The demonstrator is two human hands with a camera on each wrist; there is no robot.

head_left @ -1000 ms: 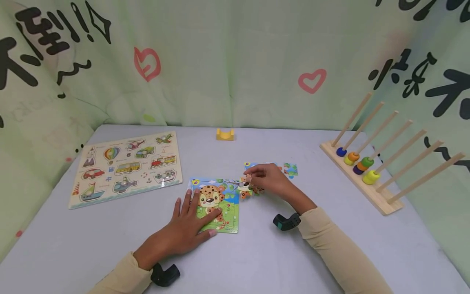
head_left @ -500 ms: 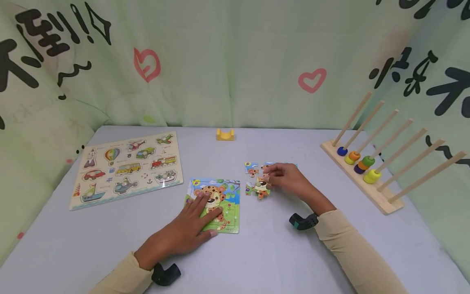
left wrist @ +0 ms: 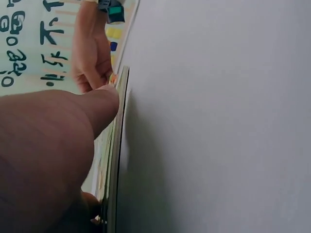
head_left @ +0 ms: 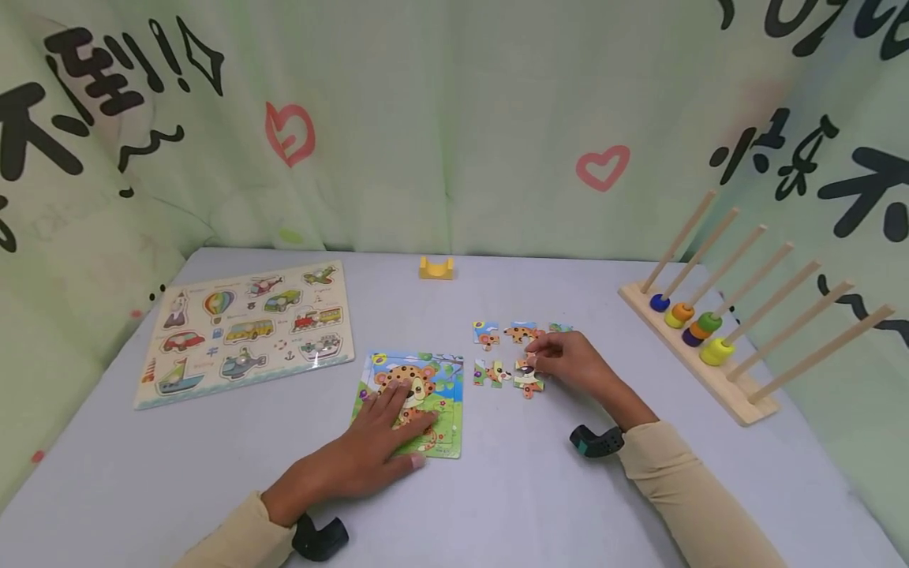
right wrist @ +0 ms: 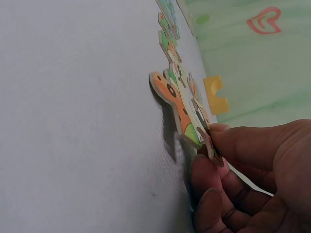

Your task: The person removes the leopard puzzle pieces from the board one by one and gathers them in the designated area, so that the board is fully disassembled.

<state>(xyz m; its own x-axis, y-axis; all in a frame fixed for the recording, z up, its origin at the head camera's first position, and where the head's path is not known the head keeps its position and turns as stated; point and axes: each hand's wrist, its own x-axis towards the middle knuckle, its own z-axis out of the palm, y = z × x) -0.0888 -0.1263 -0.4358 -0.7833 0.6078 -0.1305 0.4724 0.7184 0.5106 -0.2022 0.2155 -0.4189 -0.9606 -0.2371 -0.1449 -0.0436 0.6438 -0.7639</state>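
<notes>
My left hand (head_left: 372, 450) lies with outstretched fingers on the leopard puzzle board (head_left: 449, 426), its thumb along the near edge. The left wrist view shows that thumb against the board's layered edge (left wrist: 119, 145). To the right of the board, my right hand (head_left: 578, 367) pinches a puzzle piece (head_left: 527, 380) by its right side, between thumb and fingers. Up close in the right wrist view the piece (right wrist: 177, 107) is tilted, with an orange spotted part, just over the table. Beside it lies a loose piece (head_left: 490, 374), and further back are more pieces (head_left: 486, 333).
At the left lies a vehicle puzzle board (head_left: 245, 335). A yellow curved block (head_left: 436, 270) stands near the back edge. On the right is a wooden peg stand (head_left: 699, 351) with tall dowels and several coloured beads. A printed curtain (head_left: 443, 142) hangs behind the table.
My right hand has moved right, away from the puzzle board, carrying the puzzle piece to the right of another loose piece. My left hand has shifted slightly on the board.
</notes>
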